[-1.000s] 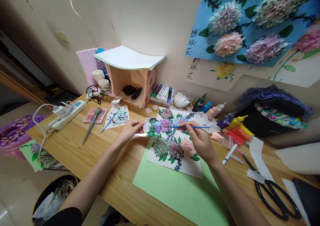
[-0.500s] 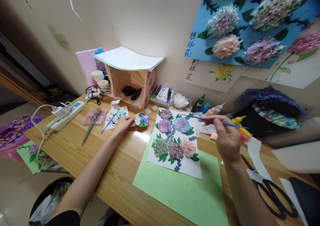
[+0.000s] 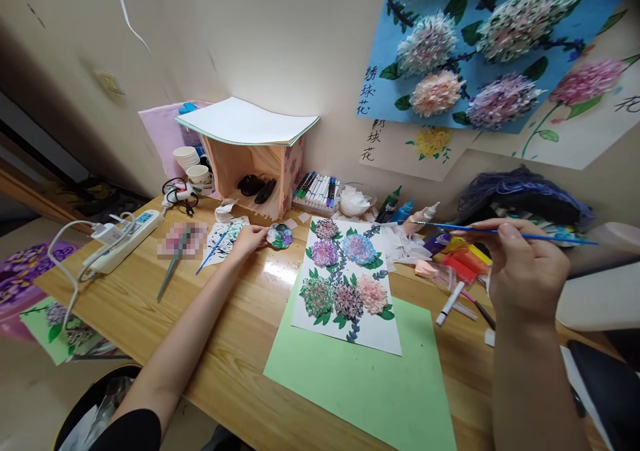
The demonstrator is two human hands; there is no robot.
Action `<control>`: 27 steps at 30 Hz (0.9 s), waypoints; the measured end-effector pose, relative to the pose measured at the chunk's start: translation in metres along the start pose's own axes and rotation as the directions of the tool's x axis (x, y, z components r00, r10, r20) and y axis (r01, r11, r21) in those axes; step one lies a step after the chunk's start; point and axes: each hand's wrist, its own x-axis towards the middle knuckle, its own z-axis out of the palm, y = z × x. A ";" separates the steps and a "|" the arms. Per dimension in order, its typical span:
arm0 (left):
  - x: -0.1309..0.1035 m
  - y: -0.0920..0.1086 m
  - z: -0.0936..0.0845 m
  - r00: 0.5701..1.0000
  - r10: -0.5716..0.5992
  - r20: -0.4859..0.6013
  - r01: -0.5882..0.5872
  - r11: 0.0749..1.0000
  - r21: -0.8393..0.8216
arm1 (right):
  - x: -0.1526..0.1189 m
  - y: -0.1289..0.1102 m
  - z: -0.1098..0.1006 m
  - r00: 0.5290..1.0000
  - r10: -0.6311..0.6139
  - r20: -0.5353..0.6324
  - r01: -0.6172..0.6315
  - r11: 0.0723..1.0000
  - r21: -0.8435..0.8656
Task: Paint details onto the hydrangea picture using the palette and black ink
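My right hand (image 3: 527, 274) is raised over the right side of the table, its fingers closed round a thin blue paintbrush (image 3: 545, 238). The brush lies nearly level, bristles pointing left. At the table's middle left, my left hand (image 3: 250, 241) pinches the edge of a small flower-shaped paint palette (image 3: 280, 236), smeared with purple, green and white. Between my hands lies a white sheet (image 3: 310, 328) with several fluffy hydrangea blooms, green leaves and purple sprigs. Beneath it is a larger light green sheet (image 3: 345, 391).
Left on the table are a power strip (image 3: 127, 238), a green pointed tool (image 3: 173, 271) and a paint-spotted paper with another blue brush (image 3: 213, 251). Markers (image 3: 317, 191), paint bottles (image 3: 403, 210) and a box topped with paper (image 3: 250, 121) stand along the wall. Crumpled tissue (image 3: 400, 244) lies beside the painting.
My right hand has moved right and lifted the brush away from the painting's upper right corner. My left hand stays at the palette. The view has shifted slightly.
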 end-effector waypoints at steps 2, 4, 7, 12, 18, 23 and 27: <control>-0.001 -0.003 -0.001 0.998 0.066 -0.022 -0.066 0.998 0.018 | -0.003 0.000 0.002 0.999 0.025 0.022 -0.024 0.999 -0.022; -0.006 -0.005 -0.003 0.987 0.148 -0.059 -0.146 0.988 0.042 | -0.008 0.000 0.005 0.996 0.050 0.075 -0.043 0.994 -0.096; -0.024 -0.006 -0.014 0.948 0.287 -0.135 -0.271 0.955 0.122 | -0.024 -0.003 0.015 0.972 0.014 0.234 0.052 0.960 -0.274; -0.067 -0.013 -0.056 0.840 0.454 -0.299 -0.347 0.871 0.348 | -0.060 -0.010 0.057 0.745 -0.167 0.646 0.371 0.908 -0.193; -0.093 -0.042 -0.107 0.746 0.523 -0.413 -0.258 0.798 0.545 | -0.083 -0.005 0.130 0.518 -0.198 0.832 0.481 0.872 -0.091; -0.092 -0.060 -0.116 0.731 0.550 -0.405 -0.258 0.771 0.583 | -0.081 0.024 0.177 0.517 -0.077 0.852 0.505 0.831 -0.232; -0.089 -0.068 -0.116 0.747 0.536 -0.393 -0.270 0.786 0.556 | -0.091 0.037 0.201 0.531 -0.116 0.840 0.542 0.808 -0.231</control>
